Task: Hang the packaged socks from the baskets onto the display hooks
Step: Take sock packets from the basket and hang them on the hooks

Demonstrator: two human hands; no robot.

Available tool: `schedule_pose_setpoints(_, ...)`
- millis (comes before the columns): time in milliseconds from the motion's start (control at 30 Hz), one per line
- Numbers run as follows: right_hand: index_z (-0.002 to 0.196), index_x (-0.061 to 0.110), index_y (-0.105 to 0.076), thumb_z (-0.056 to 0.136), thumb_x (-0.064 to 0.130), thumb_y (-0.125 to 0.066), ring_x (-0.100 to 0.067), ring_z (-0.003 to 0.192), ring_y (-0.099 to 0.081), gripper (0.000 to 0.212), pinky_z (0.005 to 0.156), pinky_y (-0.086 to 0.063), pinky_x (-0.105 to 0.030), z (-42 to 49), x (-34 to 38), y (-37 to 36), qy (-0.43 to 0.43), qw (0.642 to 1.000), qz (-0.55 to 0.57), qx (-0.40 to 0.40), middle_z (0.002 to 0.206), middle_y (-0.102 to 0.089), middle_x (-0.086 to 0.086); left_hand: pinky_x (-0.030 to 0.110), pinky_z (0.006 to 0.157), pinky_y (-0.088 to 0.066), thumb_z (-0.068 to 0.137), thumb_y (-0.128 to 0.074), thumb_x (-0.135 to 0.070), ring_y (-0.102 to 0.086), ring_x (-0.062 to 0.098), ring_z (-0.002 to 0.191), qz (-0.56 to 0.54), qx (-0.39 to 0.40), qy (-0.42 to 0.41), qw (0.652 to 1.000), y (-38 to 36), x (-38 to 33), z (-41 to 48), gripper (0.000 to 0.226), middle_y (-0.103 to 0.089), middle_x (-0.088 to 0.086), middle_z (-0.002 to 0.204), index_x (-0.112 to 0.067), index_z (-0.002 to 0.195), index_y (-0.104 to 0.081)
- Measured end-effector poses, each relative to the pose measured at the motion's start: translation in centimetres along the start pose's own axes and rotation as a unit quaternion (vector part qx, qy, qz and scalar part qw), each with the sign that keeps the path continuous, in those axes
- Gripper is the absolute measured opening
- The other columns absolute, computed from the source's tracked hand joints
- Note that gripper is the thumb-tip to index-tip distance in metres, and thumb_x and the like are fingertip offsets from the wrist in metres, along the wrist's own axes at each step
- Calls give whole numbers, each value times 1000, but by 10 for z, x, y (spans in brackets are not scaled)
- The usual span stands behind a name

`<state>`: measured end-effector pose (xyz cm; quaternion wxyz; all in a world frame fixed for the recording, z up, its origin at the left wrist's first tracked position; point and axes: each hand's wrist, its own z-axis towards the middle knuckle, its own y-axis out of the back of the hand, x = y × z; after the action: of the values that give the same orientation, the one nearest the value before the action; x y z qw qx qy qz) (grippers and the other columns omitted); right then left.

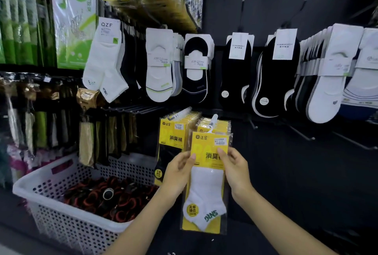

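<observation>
A yellow pack of white socks (206,189) hangs upright in front of me, its white plastic hanger (212,124) up at a display hook. My left hand (180,170) pinches the pack's left edge, thumb on the front. My right hand (235,164) grips the right edge near the yellow header. Behind it hang more yellow packs (173,138) of the same brand on neighbouring hooks. Whether the hanger sits on the hook is hidden by the packs behind.
A white perforated basket (67,222) with several black-and-red sock bundles (110,199) stands at lower left. Above hang rows of white and black socks (159,66). Bare metal hooks (302,132) jut out at the right, against a dark panel.
</observation>
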<state>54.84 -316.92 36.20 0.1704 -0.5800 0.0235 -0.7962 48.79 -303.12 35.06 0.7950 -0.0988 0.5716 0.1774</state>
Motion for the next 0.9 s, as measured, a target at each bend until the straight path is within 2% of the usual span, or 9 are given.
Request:
schedule_pose_setpoints(33,96,9,-65,93,17,-59,-9,73,-72,10,57,-53,-16,2,0,3,4,1000,-2,-15,81,-76,1,28,93,-50,94,-53,-33,-64,12,104,-8,2,4,1000,-1,2,1,35,-69,-3,108,-17,124,-56)
schedule_pose_setpoints(133,93,12,-65,93,17,-58,-7,71,-72,8,55,-53,-16,10,-1,10,3,999,-8,-39,78,-75,4,24,82,-55,93,-53,-34,-66,10,103,-30,17,4,999,-4,6,3,37,-72,-8,99,-27,129,-49)
schedule_pose_setpoints(267,92,15,-65,93,18,-59,-9,72,-72,7,57,-55,-19,23,-3,7,-3,999,-37,-28,79,-75,3,36,96,-50,90,-53,-42,-62,9,107,-2,2,-5,1000,-6,13,9,52,-65,-5,118,-23,138,-45)
schedule_pose_setpoints(333,93,14,-66,93,20,-60,-14,77,-73,8,64,-58,-26,29,-5,2,-15,998,-58,-31,84,-75,-2,26,92,-50,91,-52,-45,-59,3,105,19,-6,-7,1000,-6,17,13,54,-60,-7,123,-24,140,-43)
schedule_pose_setpoints(433,88,13,-65,92,21,-62,-31,92,-69,10,83,-57,-47,39,-11,-6,-40,995,-77,-53,94,-73,-14,11,76,-44,94,-50,-43,-53,-5,98,25,-7,5,1000,-9,23,22,53,-54,-11,125,-25,142,-38)
schedule_pose_setpoints(500,84,12,-65,91,22,-64,-37,97,-66,12,89,-53,-52,45,-15,-8,-64,992,-74,-76,99,-70,-19,5,70,-41,94,-49,-41,-50,-4,99,37,-10,11,999,-12,26,29,55,-51,-8,127,-23,144,-35)
schedule_pose_setpoints(633,84,9,-65,89,24,-66,-30,96,-68,16,90,-54,-46,50,-23,-4,-87,989,-75,-90,97,-71,-14,2,70,-43,96,-50,-34,-50,-6,99,33,-15,16,999,-21,33,42,57,-50,-1,135,-16,146,-30)
schedule_pose_setpoints(800,96,10,-63,91,21,-63,-24,97,-66,12,89,-54,-40,44,-38,16,-109,984,-111,-93,101,-69,-10,31,105,-38,95,-51,-38,-41,18,131,49,-25,46,997,-27,49,41,62,-39,4,148,-16,148,-28)
schedule_pose_setpoints(900,102,10,-60,92,19,-63,-15,89,-65,14,77,-54,-27,22,-49,38,-129,982,-114,-80,95,-67,-3,30,103,-36,95,-52,-35,-39,21,133,60,-31,65,996,-25,63,27,61,-38,6,148,-14,147,-29)
